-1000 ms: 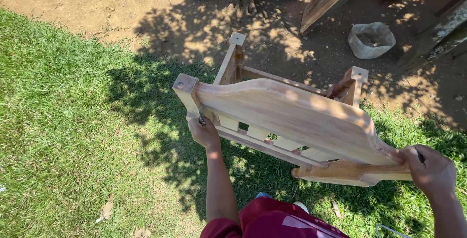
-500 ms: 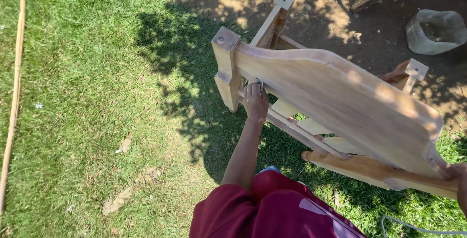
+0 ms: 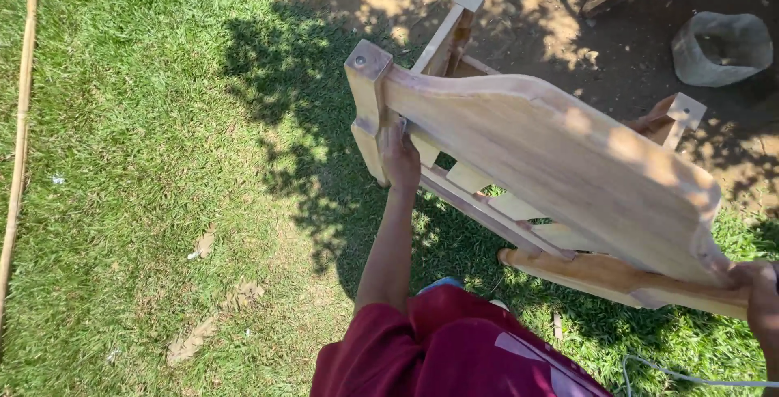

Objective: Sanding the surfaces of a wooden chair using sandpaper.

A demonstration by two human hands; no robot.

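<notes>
At frame centre, left hand (image 3: 402,161) and right hand (image 3: 759,287) each grasp the wooden chair (image 3: 552,161) frame; looks stiff, heavy, best gripped by rails.

Ground: green grass (image 3: 146,161), partly tree-shaded, giving way to bare dirt (image 3: 568,32) at top. Lying on it: long thin stick (image 3: 18,145) at left edge; grey stone-like basin (image 3: 720,48) on the dirt; white cord (image 3: 690,374), lower right.
</notes>
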